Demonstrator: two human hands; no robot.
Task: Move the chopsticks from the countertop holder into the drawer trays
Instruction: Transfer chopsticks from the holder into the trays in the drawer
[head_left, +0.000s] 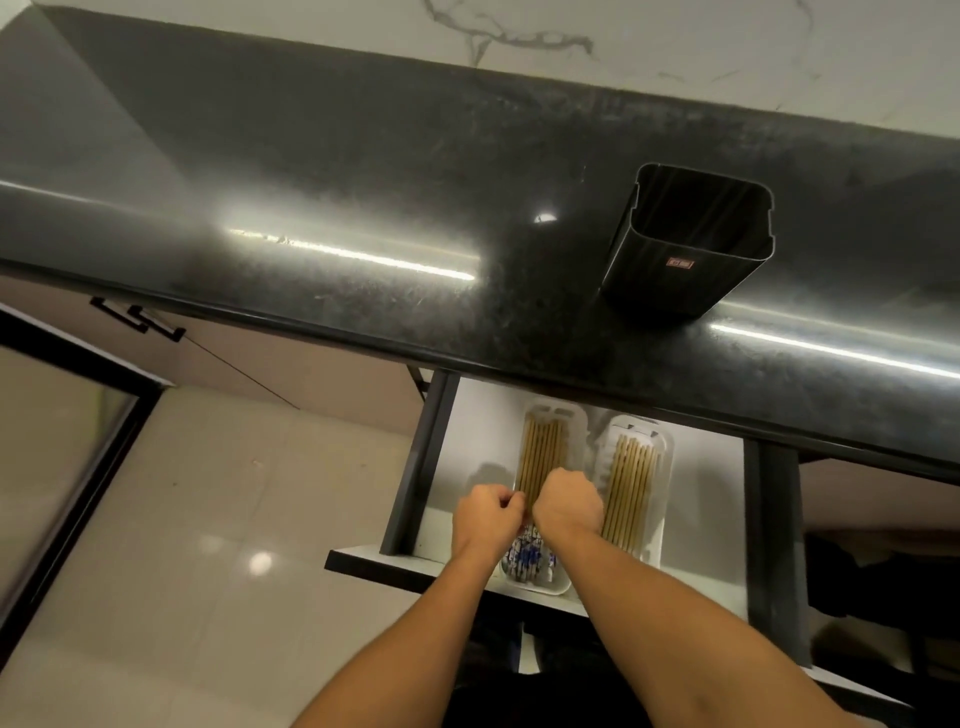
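Observation:
The black rectangular holder (685, 244) stands on the dark countertop (363, 182); I see no chopsticks in it. Below, the open drawer (467, 436) holds two white trays. The left tray (574, 421) carries several tan chopsticks (543, 452) with blue-patterned ends (530, 558). The right tray (662, 509) carries another row of chopsticks (631, 488). My left hand (485, 517) and my right hand (569, 501) sit close together over the middle of the left tray, fingers curled down onto its chopsticks. What the fingertips grip is hidden.
The countertop's front edge overhangs the back of the drawer. Dark drawer sides (415, 467) flank the trays. Pale tiled floor (208, 519) lies to the left, with a cabinet handle (137, 317) and a dark-framed glass door (62, 441).

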